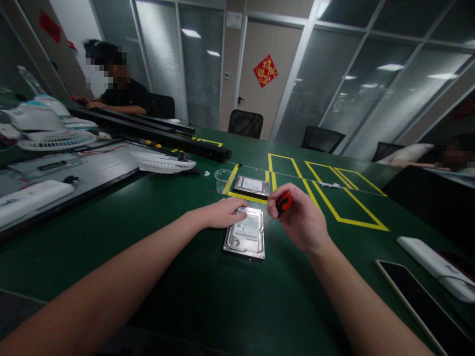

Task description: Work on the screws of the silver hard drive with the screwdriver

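Note:
A silver hard drive [247,236] lies flat on the green table [178,277] in front of me. My left hand [222,213] rests palm down on its far left corner, fingers stretched flat. My right hand [297,215] hovers just right of the drive, fingers wrapped round a red and black tool handle [284,201]; its tip is hidden. A second hard drive [252,186] lies farther back, beside a yellow tape line.
A clear plastic cup [222,180] stands left of the far drive. White fan grilles [163,162] and long black bars [156,131] lie at the left. A dark tablet [426,306] and a white device [434,264] sit at the right. A person sits at the back left.

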Demonstrator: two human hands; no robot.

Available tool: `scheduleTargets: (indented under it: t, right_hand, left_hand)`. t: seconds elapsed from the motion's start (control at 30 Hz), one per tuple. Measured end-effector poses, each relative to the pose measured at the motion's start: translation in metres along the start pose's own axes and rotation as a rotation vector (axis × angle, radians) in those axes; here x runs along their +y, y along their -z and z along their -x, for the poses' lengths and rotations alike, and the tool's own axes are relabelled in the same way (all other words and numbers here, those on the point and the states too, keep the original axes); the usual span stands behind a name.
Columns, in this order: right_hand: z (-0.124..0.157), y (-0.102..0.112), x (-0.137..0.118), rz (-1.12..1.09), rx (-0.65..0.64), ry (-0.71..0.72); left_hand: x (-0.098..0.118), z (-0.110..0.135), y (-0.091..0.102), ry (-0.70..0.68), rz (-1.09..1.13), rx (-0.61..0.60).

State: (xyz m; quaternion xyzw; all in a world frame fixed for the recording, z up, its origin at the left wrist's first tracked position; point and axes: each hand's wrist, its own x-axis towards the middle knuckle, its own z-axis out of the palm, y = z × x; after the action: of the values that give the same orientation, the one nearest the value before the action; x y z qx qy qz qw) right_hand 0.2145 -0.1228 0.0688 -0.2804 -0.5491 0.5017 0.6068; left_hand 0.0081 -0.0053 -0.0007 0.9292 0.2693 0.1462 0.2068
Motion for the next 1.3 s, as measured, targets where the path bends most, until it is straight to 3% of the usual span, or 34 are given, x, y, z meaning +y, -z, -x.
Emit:
scheduleTargets:
  t: [0.67, 1.3]
  right_hand:
    - [-0.0026, -0.0017, -0.0057, -0.029, 0.073, 0.005]
    - [-0.0002, -0.0018, -0.0036, -0.069, 0.031, 0.017]
  left_hand:
    - [-0.0011, 0.0006, -0.0009, 0.011, -0.003, 0.004]
    - [-0.0038, 0.0001, -0.0020, 0.000, -0.003, 0.007]
